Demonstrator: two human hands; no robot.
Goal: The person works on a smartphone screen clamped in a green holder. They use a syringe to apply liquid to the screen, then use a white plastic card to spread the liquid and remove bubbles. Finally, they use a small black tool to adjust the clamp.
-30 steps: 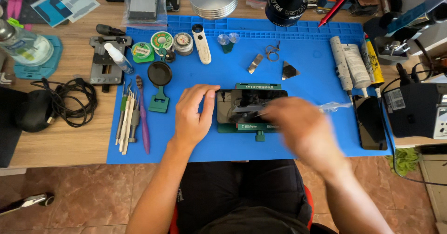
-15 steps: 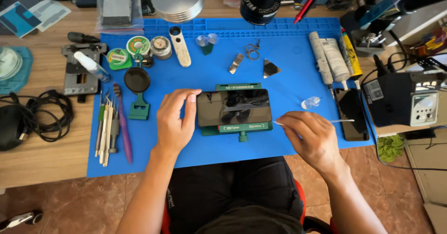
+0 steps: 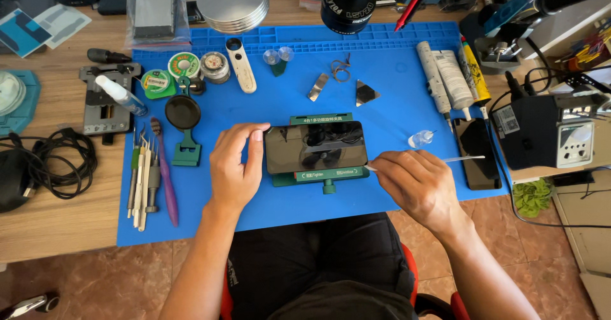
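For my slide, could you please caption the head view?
Left hand steadies a clamped phone while right hand holds a thin tool.

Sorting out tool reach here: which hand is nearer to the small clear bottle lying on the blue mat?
Right. The right hand sits just below the small clear bottle, holding a thin white tool. The left hand is across the phone, on its far edge.

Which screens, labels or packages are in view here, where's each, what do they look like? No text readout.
Phone: mat centre, clamped in green fixture, dark glossy screen; left hand on its left edge, right hand holds a thin white tool at its right edge.
Second phone: mat's right edge, black, flat.
Soldering station: far right, black box, pale front panel, white sticker.
Clear bag: top left, holding a dark part.
Tubes: upper right, white and yellow.
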